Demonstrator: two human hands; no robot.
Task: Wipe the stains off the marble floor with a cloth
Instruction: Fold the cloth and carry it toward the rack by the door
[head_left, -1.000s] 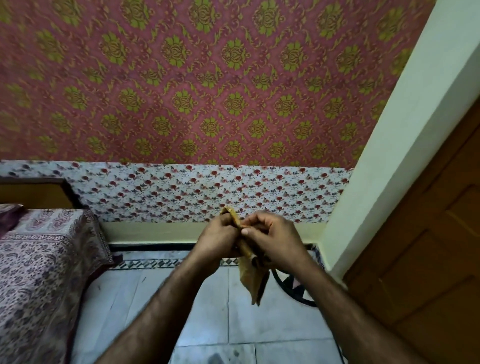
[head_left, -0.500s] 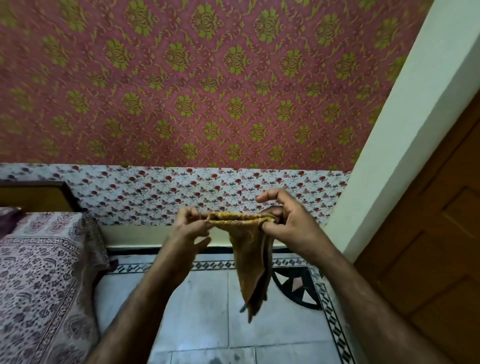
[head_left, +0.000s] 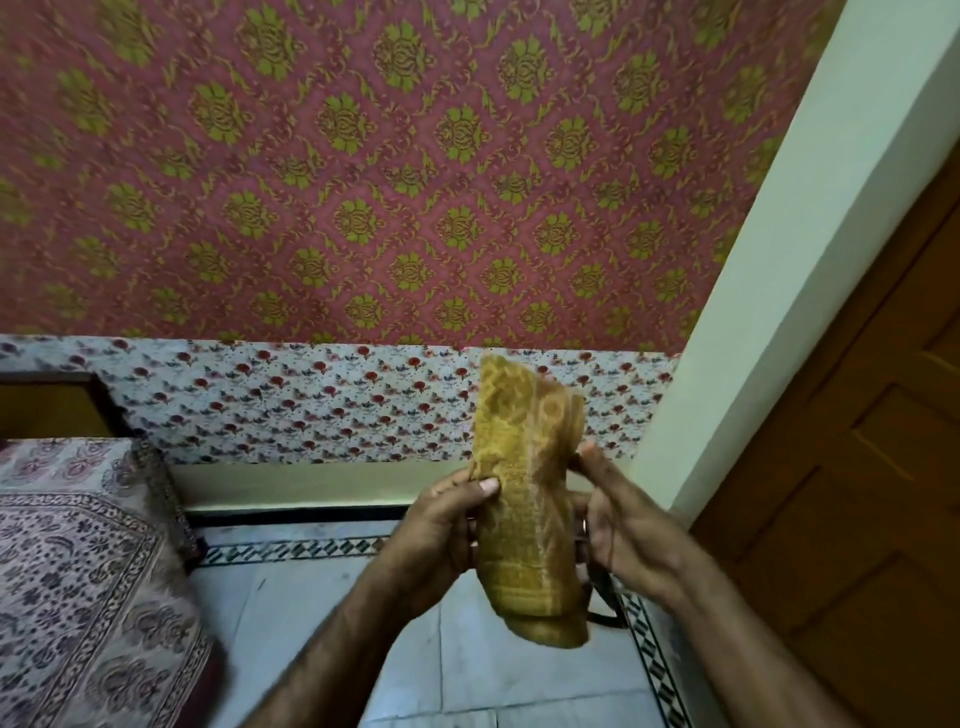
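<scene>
Left hand (head_left: 441, 530) and right hand (head_left: 628, 535) pinch side edges of the folded woven cloth (head_left: 524, 499), above smooth marble floor (head_left: 322, 613) between bed (head_left: 78, 571) and door (head_left: 857, 493).

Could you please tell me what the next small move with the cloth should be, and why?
Probably lower the cloth to the marble floor. Both the left hand and the right hand grip it folded in the air, above the tiles, so no wiping can begin until it touches down.
</scene>
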